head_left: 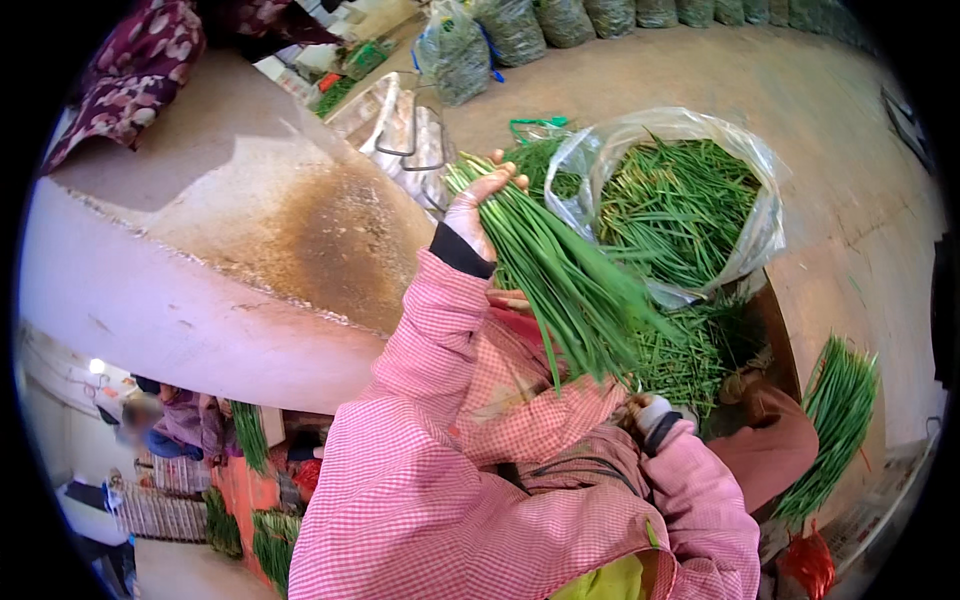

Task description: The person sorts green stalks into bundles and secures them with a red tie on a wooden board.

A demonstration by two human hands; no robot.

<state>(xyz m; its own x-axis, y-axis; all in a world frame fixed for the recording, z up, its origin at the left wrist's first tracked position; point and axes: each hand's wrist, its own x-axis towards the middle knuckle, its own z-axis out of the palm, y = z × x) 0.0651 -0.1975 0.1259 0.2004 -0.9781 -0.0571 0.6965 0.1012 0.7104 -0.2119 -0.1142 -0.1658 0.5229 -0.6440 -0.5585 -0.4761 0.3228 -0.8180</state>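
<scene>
Left fingers [503, 174] around green stalks [560, 270] — right hand [648, 412] lower — clear bag [769, 210] of greens [685, 200] beyond.

Smock [400, 490]: fine pink-and-white check, loose-cut and creased. Left sleeve [430, 320]: same check, full in shape, ending in a plain black cuff [462, 253]; beyond this, the left hand [485, 195] bears a pale covering of unclear kind. Right sleeve [705, 490]: matching cloth, gathered in folds, closed by a dark cuff [663, 430]; a greyish-white covering [652, 412] lies on the right hand [635, 405] next to it. Lap cloth [540, 425]: small check in orange-red. Trousers [765, 440]: plain reddish brown. Inner garment [605, 580]: bright yellow-green, visible at the smock's lower edge.
</scene>
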